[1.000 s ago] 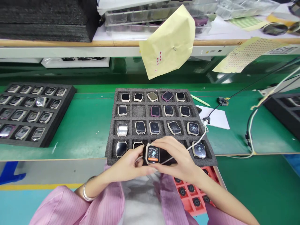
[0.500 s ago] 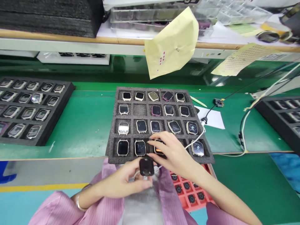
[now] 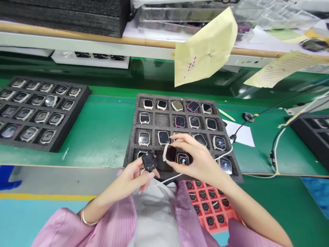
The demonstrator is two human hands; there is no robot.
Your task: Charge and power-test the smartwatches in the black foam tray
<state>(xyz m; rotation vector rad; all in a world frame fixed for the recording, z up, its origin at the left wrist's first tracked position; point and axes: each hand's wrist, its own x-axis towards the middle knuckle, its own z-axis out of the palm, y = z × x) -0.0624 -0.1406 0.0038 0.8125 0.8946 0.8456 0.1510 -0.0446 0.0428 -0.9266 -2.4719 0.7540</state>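
A black foam tray [image 3: 130, 156] with several smartwatch bodies in its pockets lies on the green bench in front of me. My left hand [image 3: 136, 176] grips a small black charging puck [image 3: 149, 161] with a white cable [image 3: 164, 179] trailing from it. My right hand [image 3: 199, 157] holds a pale-cased watch body [image 3: 170, 153], tilted, just above the tray's front row. Beside it a watch with a lit screen [image 3: 183, 159] sits in a front-row pocket. One pocket in the second row [image 3: 162, 119] holds nothing.
A second foam tray of watches [image 3: 38, 113] lies at the left, a third [image 3: 312, 132] at the right edge. A red tray of round black parts [image 3: 205, 206] sits near my lap. White paper [image 3: 240, 133], cables [image 3: 276, 147] and a hanging yellow envelope [image 3: 205, 51] are beyond.
My right hand set the lit watch into a front-row pocket and lifted a dark-screened one. My left hand pulled the puck off and moved it up beside the tray.
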